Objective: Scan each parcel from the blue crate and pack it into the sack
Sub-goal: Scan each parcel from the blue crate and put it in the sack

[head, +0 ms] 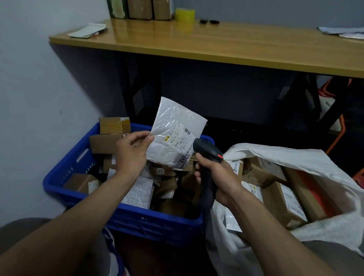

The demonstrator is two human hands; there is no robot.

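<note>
The left hand (131, 151) holds a white bubble mailer (175, 133) upright above the blue crate (68, 163). Its thumb and fingertips are closed in a pinch on the mailer's left edge, about halfway up. The rest of the mailer stands free to the right of the fingers, with its printed shipping label (182, 141) facing the camera.

The right hand (215, 172) has its fingers wrapped tightly round the grip of a black handheld barcode scanner (208, 151). The scanner's head is just beside the label's lower right corner. Whether it touches the mailer cannot be told.

The crate sits on the floor against the wall, filled with brown cardboard parcels (106, 142) and another white mailer (139, 190). To its right lies the open white sack (303, 158), with several labelled cardboard boxes (284, 199) already inside.

Behind both stands a wooden table (204, 41). It carries taped cardboard boxes (140, 3), a roll of yellow tape (185, 14), a notepad with a pen (87, 30) at its left end and loose papers (351, 33) at its right.
</note>
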